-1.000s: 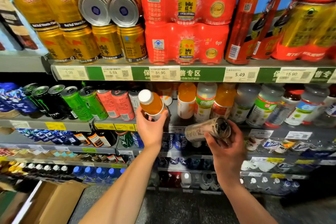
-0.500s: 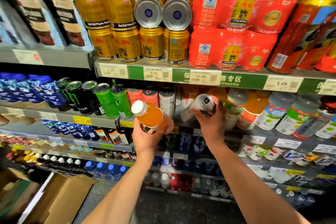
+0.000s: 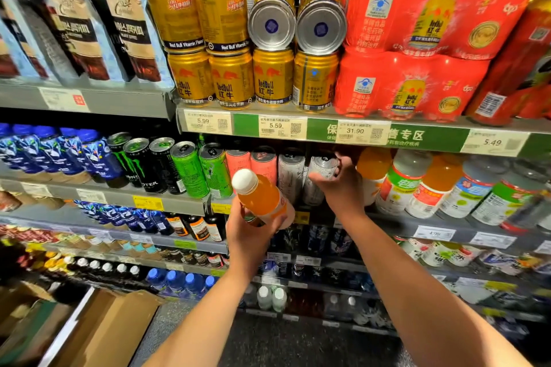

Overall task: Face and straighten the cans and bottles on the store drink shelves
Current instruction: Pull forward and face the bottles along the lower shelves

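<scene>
1. The left hand (image 3: pixel 249 237) grips an orange juice bottle (image 3: pixel 262 198) with a white cap, fingers wrapped round its lower half; the bottle tilts with the cap up and to the left, held in front of the middle shelf (image 3: pixel 167 202).
2. The right hand (image 3: pixel 343 188) reaches into the middle shelf and holds a silver can (image 3: pixel 320 177), thumb on its near left side and fingers curled behind it. The can stands about upright at the right end of the can row.
3. Just left of it stands another silver can (image 3: pixel 290 173), then two pink cans (image 3: pixel 250 162), two green cans (image 3: pixel 202 170) and black Monster cans (image 3: pixel 143 165); blue bottles (image 3: pixel 44 149) fill the far left.
4. Right of the right hand, orange bottles (image 3: pixel 374 167) and white-capped bottles with green and red labels (image 3: pixel 402 185) lean in a row.
5. On the top shelf (image 3: pixel 328 129), gold Red Bull cans (image 3: pixel 229 77) are stacked two high; two of them lie on their sides (image 3: pixel 271 25) with silver bottoms facing out. Red multipacks (image 3: pixel 417 39) sit to the right.
6. Price tags along the top shelf edge read 5.99, 5.59, 31.90 and 5.49.
7. An open cardboard box (image 3: pixel 113 325) sits on the floor at lower left.
</scene>
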Motion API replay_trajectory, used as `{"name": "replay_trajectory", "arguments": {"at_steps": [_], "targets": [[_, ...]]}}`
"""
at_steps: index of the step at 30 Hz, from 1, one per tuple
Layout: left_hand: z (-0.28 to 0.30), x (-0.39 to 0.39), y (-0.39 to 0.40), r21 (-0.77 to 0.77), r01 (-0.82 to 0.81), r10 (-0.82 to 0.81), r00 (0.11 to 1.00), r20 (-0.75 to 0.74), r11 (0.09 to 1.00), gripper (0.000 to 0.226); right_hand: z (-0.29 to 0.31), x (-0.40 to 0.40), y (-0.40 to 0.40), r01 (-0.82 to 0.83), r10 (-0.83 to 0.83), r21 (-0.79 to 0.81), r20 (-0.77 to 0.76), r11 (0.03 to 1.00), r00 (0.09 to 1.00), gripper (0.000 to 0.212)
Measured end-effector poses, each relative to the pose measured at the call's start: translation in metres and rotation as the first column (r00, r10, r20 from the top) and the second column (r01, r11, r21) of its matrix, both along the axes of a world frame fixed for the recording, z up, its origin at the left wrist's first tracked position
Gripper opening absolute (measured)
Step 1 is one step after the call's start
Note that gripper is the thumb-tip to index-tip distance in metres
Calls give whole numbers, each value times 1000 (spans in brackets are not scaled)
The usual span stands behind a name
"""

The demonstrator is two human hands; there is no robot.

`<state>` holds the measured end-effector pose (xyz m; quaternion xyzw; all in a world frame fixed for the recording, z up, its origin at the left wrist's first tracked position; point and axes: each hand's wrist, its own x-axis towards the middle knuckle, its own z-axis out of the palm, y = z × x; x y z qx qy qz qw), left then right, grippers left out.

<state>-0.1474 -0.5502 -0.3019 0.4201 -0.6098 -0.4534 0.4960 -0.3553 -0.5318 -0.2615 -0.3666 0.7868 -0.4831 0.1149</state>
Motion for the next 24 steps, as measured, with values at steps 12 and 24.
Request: {"name": "replay_trajectory", "arguments": {"at_steps": [12,24], "targets": [[5,-8,5,43,-20,18,998,56,999,74,5,7,-8,-5,6,27,-33,1000,999,75],[7,-40,7,92,142,-144,990,10,986,73,-4,15,23,8,-9,-71,-14,997,1000,31]]}}
